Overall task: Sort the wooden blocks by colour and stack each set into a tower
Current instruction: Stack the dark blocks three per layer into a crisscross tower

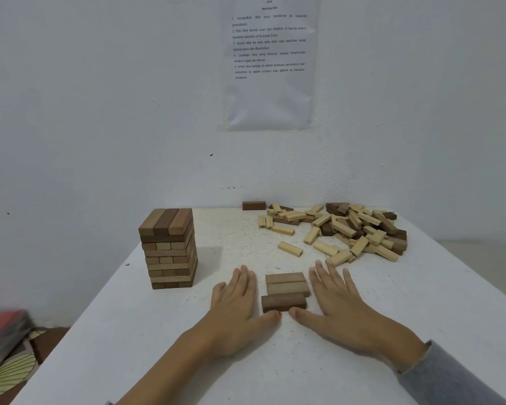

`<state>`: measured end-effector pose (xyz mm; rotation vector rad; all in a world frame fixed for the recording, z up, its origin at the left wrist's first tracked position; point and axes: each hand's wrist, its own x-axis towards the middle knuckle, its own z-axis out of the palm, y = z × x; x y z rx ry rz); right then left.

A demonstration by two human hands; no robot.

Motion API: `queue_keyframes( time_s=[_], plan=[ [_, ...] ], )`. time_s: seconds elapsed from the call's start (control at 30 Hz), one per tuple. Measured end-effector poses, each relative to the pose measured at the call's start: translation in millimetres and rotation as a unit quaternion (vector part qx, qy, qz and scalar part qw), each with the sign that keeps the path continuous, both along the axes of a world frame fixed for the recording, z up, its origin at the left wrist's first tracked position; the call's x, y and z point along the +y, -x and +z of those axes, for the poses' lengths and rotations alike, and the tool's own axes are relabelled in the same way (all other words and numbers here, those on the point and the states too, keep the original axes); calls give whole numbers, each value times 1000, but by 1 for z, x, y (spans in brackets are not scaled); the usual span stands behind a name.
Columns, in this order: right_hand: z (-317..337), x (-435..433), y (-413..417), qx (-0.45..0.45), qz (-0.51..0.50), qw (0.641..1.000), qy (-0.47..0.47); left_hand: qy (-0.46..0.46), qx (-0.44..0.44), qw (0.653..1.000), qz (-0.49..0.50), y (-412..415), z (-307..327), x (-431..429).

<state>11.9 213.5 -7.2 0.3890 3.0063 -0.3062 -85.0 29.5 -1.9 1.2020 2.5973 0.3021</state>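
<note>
Flanking a three-block base (285, 292) right of the brown tower (168, 247) with left hand (240, 305) and right hand (339, 302), fingers straight, gripping nothing. Seemingly done with one tower; yet to sort the mixed heap (342, 229) farther right.

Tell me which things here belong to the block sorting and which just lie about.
In the job: brown block tower, three brown blocks between left hand and right hand, mixed block pile, lone dark block at the back.
Lying about: pinned-up printed sheet, red object, patterned mat.
</note>
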Motion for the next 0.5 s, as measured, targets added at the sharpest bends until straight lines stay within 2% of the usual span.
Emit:
queue_keyframes(
  time_s=[0.17, 0.5],
  plan=[
    [-5, -12, 1, 23, 20, 998, -54, -9, 43, 999, 3, -8, -6, 10],
    [-11, -12, 6, 48, 24, 994, -98, -14, 54, 998, 26, -13, -11, 16]
  ],
)
